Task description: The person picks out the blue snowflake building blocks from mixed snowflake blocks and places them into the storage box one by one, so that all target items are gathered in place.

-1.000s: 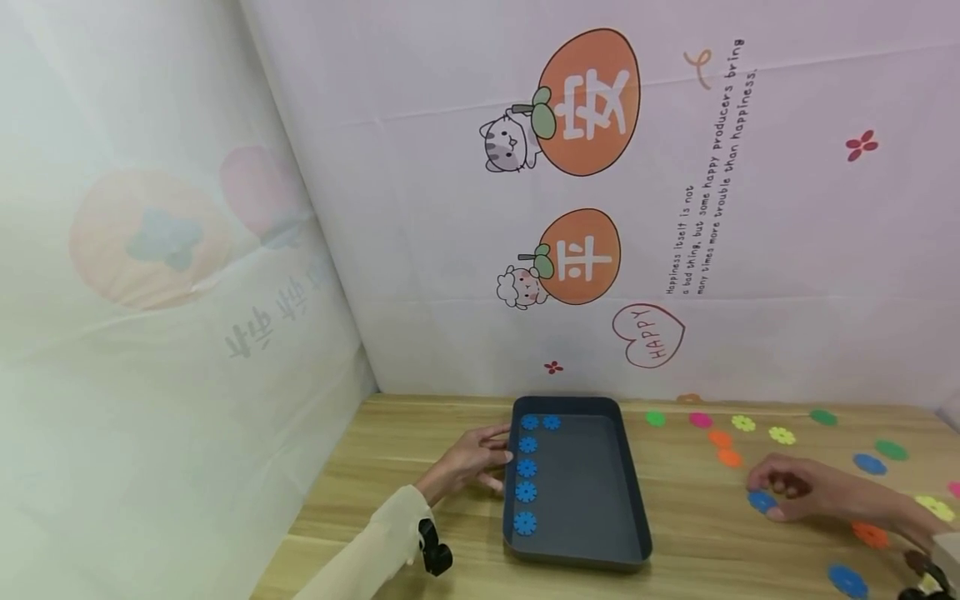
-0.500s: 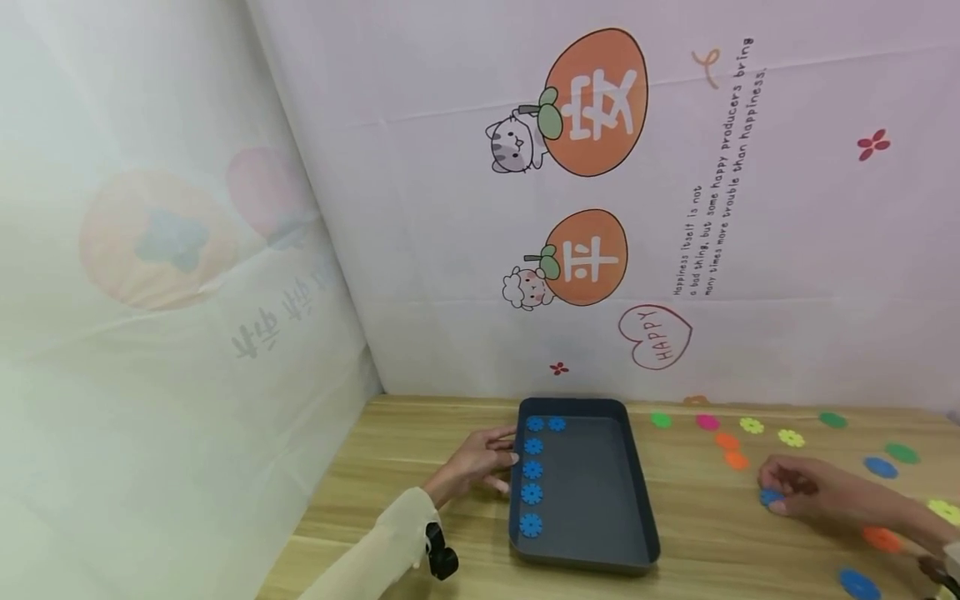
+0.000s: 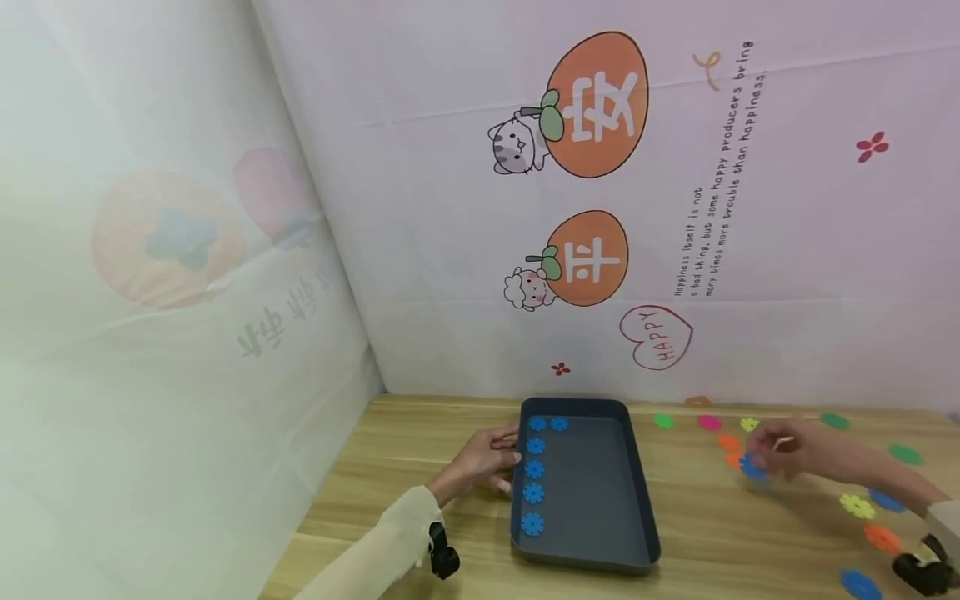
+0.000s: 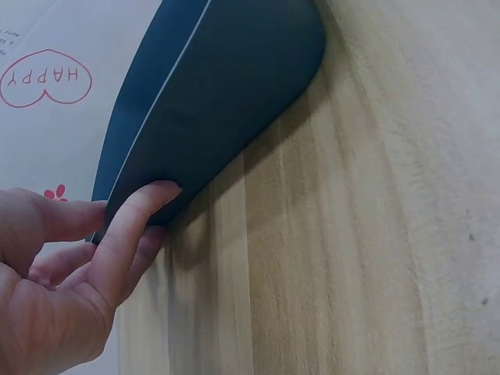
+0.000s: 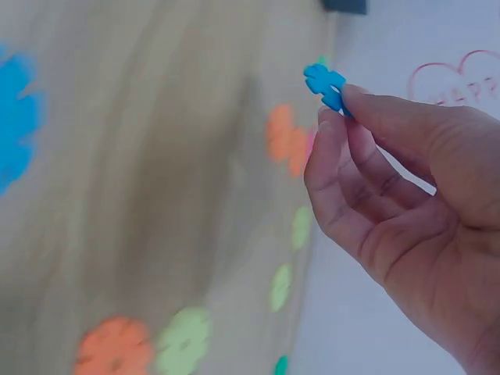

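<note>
A dark grey rectangular tray (image 3: 592, 500) lies on the wooden table, with several blue snowflake discs (image 3: 534, 469) in a column along its inner left side and one more beside the top disc. My left hand (image 3: 480, 460) holds the tray's left wall; a finger reaches the rim and another digit (image 4: 133, 226) presses the outer side. Over the table to the right, my right hand (image 3: 798, 450) pinches a blue snowflake disc (image 5: 325, 84) between thumb and fingertips, raised above the wood in the right wrist view.
Loose discs lie right of the tray: green (image 3: 663, 421), pink (image 3: 709, 422), yellow (image 3: 857, 505), orange (image 3: 881, 537) and blue (image 3: 861, 583). A printed white cloth (image 3: 450, 250) hangs behind the table, and another covers the left side.
My right hand has lifted the blue snowflake disc from near the table and carried it up and slightly left. My left hand stays at the tray; the head view has shifted slightly.
</note>
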{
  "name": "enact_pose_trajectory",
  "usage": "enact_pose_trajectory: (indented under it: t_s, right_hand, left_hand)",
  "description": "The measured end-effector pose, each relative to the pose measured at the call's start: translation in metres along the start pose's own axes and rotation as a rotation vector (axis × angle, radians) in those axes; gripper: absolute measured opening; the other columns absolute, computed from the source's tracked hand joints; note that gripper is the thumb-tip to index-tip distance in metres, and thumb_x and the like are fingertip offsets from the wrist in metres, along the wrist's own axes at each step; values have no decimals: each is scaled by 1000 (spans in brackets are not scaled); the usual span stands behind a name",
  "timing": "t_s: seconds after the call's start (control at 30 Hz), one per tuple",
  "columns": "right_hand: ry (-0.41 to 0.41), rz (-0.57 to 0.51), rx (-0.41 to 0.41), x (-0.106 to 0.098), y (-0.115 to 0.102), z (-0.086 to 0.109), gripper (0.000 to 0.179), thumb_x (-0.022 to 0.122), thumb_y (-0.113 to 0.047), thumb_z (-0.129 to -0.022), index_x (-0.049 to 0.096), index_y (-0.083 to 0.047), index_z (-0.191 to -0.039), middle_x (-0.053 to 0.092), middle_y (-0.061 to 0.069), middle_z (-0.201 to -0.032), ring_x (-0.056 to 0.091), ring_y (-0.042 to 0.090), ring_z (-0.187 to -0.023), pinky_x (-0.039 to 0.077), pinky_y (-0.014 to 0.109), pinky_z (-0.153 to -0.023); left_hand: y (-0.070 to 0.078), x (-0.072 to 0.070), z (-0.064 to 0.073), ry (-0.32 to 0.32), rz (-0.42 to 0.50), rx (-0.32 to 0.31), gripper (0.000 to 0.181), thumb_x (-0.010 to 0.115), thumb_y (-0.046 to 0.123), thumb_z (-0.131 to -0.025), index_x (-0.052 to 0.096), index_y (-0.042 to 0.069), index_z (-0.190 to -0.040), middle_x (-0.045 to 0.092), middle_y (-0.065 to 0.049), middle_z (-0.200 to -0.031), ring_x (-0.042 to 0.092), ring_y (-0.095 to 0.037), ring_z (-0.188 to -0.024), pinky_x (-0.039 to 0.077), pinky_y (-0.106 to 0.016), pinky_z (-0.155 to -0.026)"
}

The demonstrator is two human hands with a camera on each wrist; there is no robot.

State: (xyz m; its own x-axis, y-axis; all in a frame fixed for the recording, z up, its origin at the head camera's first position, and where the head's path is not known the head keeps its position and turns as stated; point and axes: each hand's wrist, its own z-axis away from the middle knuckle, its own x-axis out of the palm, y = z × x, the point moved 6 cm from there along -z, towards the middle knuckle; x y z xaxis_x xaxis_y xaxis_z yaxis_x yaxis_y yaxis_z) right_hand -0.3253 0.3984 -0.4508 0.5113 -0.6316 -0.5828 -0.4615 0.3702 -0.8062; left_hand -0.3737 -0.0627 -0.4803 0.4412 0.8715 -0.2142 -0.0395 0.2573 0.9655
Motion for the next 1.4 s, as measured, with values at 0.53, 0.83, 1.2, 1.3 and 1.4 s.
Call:
enact_pose_trajectory:
  t_s: [0.53, 0.83, 1.2, 1.3, 1.4]
  right_hand:
    - [305, -250, 501, 14, -33, -85, 24, 58, -7, -107, 58, 14, -120, 73, 7, -99, 73, 20, -90, 68, 40, -81]
    - [274, -520, 385, 47, -35, -128, 19, 54, -1, -107, 59, 15, -117, 77, 16, -103, 78, 26, -95, 64, 48, -93]
    - [296, -538, 537, 84, -34, -185, 17, 58, 4, -103, 60, 18, -112, 74, 20, -97, 76, 26, -89, 65, 47, -92]
    - [306, -503, 554, 96, -30, -197, 14, 62, 6, -100, 60, 17, -109, 74, 22, -94, 77, 26, -85, 66, 45, -89]
    - [308, -478, 554, 105, -31, -207, 15, 63, 7, -98, 62, 19, -108, 74, 25, -93, 78, 27, -83, 67, 44, -86]
  left_hand:
    - [-1, -10, 2, -37, 23, -61, 64, 67, 3, -100, 44, 6, -159, 48, -27, -157, 63, -39, -129, 67, -36, -63]
    - [-2, -5, 0, -43, 54, -59, 66, 68, 2, -99, 43, 7, -160, 47, -27, -157, 65, -39, -127, 67, -36, -63]
    - [-7, -4, -4, -62, 103, -66, 65, 67, 1, -100, 44, 9, -160, 45, -27, -158, 58, -41, -135, 68, -37, -66]
    - [-8, -4, -5, -64, 110, -70, 64, 66, 1, -101, 45, 9, -160, 46, -27, -158, 58, -41, -135, 68, -36, -66]
    - [-8, -3, -5, -67, 121, -73, 63, 65, 2, -101, 44, 9, -160, 47, -26, -158, 60, -40, -134, 68, -35, -66]
